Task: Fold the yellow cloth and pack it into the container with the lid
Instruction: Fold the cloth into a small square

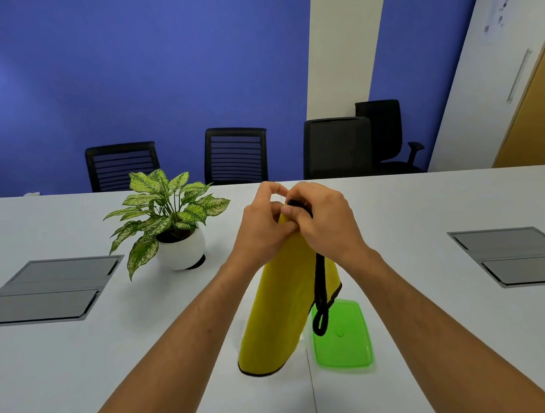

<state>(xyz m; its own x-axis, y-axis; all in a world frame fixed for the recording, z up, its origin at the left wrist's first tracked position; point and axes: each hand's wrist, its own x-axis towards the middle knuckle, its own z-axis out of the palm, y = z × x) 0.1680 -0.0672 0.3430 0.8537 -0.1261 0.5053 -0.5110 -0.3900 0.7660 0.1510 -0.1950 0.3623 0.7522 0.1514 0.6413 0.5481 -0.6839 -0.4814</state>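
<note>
The yellow cloth [282, 311] with a dark trimmed edge hangs in the air above the white table, held up by its top end. My left hand [263, 223] and my right hand [326, 220] are pressed together there, both pinching the cloth's top. A black hanging loop [320, 300] dangles from under my right hand. A translucent green lid [343, 336] lies flat on the table just right of the cloth's lower end. The container itself is hidden, probably behind the cloth.
A potted plant in a white pot [182, 248] stands left of my hands. Grey cable hatches are set in the table at the left [44, 291] and right [524, 256]. Black chairs [235, 154] line the far edge.
</note>
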